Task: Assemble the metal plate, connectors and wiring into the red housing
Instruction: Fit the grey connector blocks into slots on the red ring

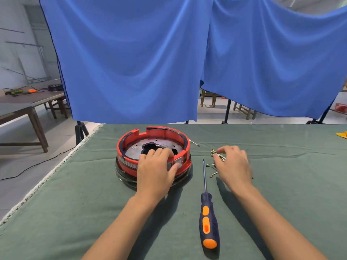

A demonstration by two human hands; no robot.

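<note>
Green cloth (93, 212): left hand (156, 171) grips red housing (129, 145), right hand (232, 164) pinches connectors (216, 156)

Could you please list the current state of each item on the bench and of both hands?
Housing: upright on the cloth, top open, gripped at its near rim.
Metal plate: lying flat inside the housing.
Connectors: loose pile on the cloth, outside the housing.
Screwdriver: lying flat, untouched.
Left hand: gripping the housing.
Right hand: fingers curled over the connectors; grip unclear.
</note>
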